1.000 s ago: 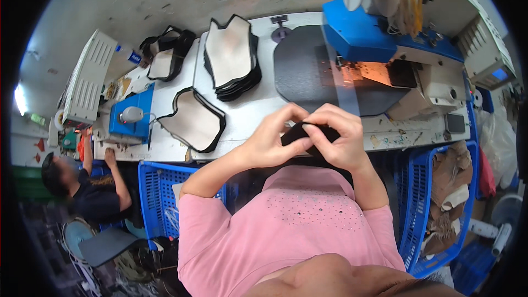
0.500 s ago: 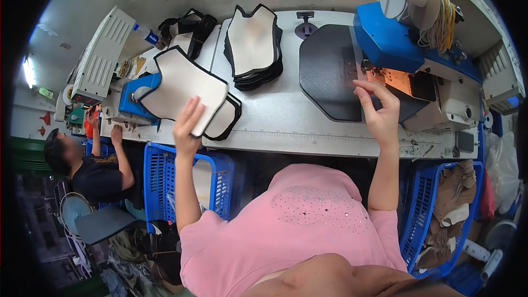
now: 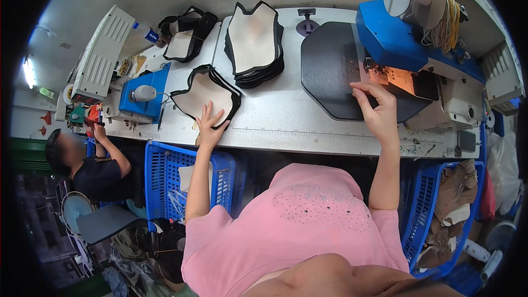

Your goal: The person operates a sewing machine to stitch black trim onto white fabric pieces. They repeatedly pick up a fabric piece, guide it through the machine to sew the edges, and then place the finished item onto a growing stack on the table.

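Palm down in the head view, our left hand (image 3: 209,126) lies open, fingers spread, at the near edge of the cream, black-edged pieces (image 3: 204,92) on the left of the white table (image 3: 269,115). Our left forearm (image 3: 198,192) runs nearly upright past the blue basket (image 3: 159,168). We raise our right hand (image 3: 377,107) before the sewing machine (image 3: 388,33), over the black plate (image 3: 325,71), elbow bent, thumb and index tips nearly meeting; we cannot tell whether they pinch anything. A taller stack (image 3: 254,38) stands behind our pieces.
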### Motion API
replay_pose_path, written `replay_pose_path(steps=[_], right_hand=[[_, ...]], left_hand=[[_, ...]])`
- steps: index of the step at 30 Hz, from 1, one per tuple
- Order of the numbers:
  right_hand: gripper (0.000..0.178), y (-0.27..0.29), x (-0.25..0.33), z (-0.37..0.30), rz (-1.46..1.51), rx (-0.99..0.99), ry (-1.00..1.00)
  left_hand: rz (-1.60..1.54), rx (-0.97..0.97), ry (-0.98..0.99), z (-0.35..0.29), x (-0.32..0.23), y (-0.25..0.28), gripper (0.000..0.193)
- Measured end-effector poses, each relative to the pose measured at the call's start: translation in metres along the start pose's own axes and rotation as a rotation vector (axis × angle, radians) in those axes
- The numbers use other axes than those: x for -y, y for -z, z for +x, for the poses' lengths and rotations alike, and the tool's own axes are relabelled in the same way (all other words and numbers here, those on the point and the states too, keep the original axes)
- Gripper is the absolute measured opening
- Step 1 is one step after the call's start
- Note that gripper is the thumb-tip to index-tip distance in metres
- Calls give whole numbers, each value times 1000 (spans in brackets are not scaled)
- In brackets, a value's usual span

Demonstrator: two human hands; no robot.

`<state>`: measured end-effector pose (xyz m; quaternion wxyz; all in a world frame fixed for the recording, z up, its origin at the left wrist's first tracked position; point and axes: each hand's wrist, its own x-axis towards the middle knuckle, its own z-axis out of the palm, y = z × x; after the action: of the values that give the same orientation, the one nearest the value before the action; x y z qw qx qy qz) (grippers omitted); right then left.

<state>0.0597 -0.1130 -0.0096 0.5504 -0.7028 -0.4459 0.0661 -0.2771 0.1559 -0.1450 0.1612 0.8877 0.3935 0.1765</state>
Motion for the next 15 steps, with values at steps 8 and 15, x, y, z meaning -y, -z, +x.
replay_pose_path(steps=[8,15], right_hand=[[11,-2,2,0,-30,-17,52],[11,3,5,-1,-13,9,6]], left_hand=[[-255,-260,-210,75,-70,-5,26],[-125,-312,-489,128,-141,-24,19]])
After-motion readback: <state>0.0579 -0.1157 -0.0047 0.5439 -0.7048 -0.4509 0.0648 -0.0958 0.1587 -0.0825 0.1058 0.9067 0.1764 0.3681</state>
